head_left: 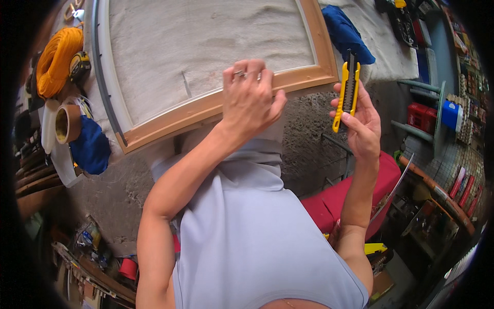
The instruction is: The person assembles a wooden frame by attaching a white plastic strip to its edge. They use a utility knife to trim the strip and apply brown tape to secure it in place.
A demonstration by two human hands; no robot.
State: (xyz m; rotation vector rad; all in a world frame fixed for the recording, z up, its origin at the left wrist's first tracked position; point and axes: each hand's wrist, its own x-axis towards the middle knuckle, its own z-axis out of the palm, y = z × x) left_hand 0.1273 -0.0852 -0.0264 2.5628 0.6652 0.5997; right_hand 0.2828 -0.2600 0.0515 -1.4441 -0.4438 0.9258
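1. Two hands show in the head view. The left hand (250, 95) rests curled on the wooden frame (226, 103), fingertips pinching something small and shiny that I cannot make out. The right hand (360, 121) is closed around a yellow utility knife (348, 90), held upright just off the frame's corner.
2. The frame lies on a white cloth (206, 46) covering the worktable, its near edge at the hands.
3. Judging by this, the knife is being readied; cutting would call for bringing the blade down to the frame edge.
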